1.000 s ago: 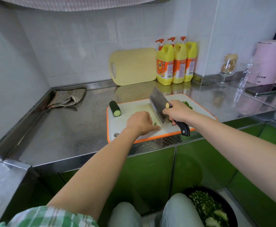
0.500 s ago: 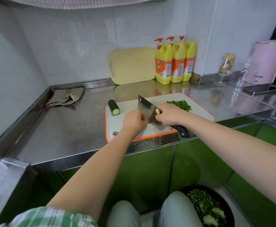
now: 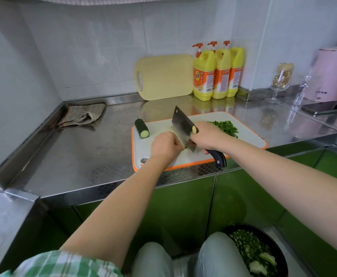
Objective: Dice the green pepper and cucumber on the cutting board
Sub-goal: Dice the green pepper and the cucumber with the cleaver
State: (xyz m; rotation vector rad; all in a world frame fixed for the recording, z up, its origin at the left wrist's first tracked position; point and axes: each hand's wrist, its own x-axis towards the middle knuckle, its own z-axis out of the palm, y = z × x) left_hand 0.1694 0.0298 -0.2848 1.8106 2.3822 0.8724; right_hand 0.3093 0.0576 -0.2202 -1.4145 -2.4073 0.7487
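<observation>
your right hand (image 3: 207, 136) is gripping the cleaver (image 3: 181, 124). your left hand (image 3: 164, 145) is pinching green pepper (image 3: 186, 146), centre frame.

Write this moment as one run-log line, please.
left hand holds green piece | right hand grips cleaver | cucumber stub lies on cutting board

On the steel bench (image 3: 83, 156), a white cutting board (image 3: 249, 136) with an orange rim carries a cucumber stub (image 3: 142, 128) at its far left corner and a pile of diced green pepper (image 3: 225, 126) at the far right. The right hand (image 3: 207, 136) grips a cleaver (image 3: 181, 124), blade tilted, beside the left hand (image 3: 164, 146), whose curled fingers pin a small green piece (image 3: 185, 145) (too small to tell which vegetable).
</observation>
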